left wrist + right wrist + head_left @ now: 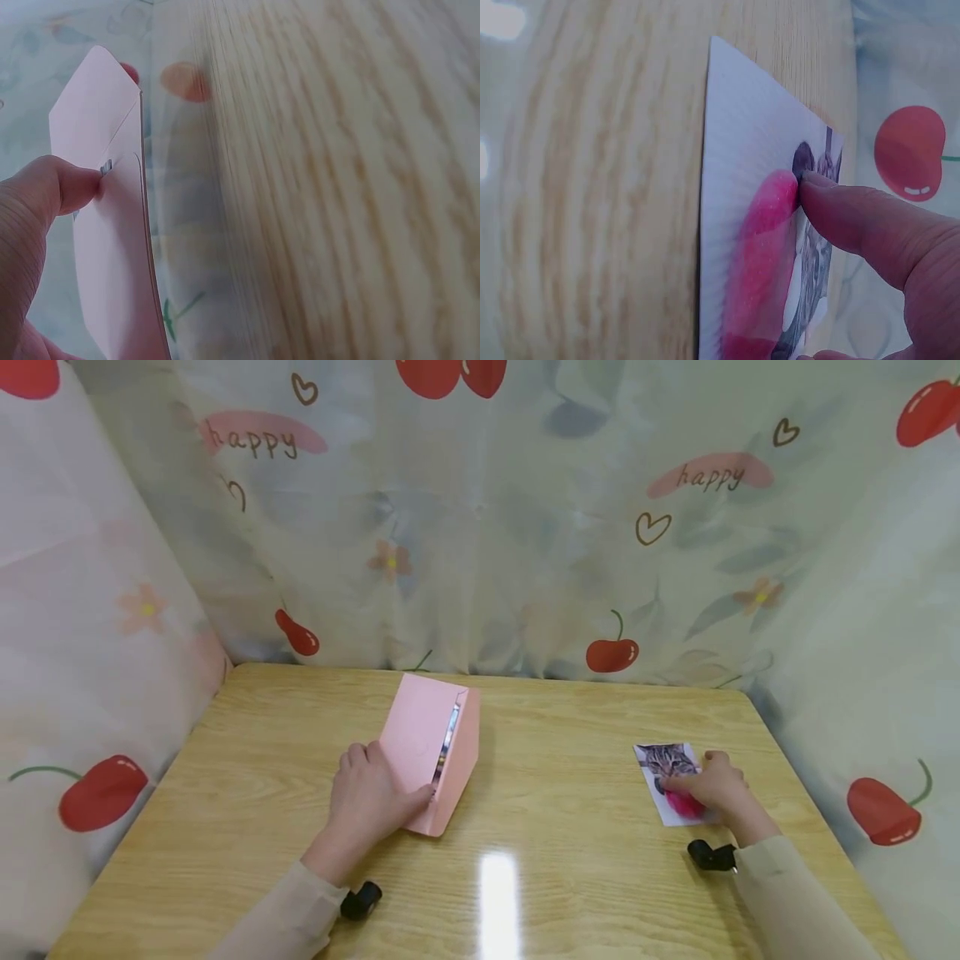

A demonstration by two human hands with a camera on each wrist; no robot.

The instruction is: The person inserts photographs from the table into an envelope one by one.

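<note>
My left hand (367, 793) grips a pink paper envelope (420, 727) by its near left side, with the thumb at the slit. Edges of colourful printed cards (447, 743) show in that slit. The envelope stands tilted over the table, its side panel facing right. In the left wrist view the thumb (71, 187) presses the pink paper beside a small slot. At the right, my right hand (712, 789) pinches a picture card (667, 817) at its right side, thumb over the printed face. The card bears a tabby cat and a bright pink shape. The other fingers are mostly hidden in the right wrist view.
A light wood-grain table (555, 760) lies under both hands, with a bright light reflection near its front. Cherry-patterned curtains (480, 527) hang along the back and both sides. Small black devices (362, 900) are worn at the wrists.
</note>
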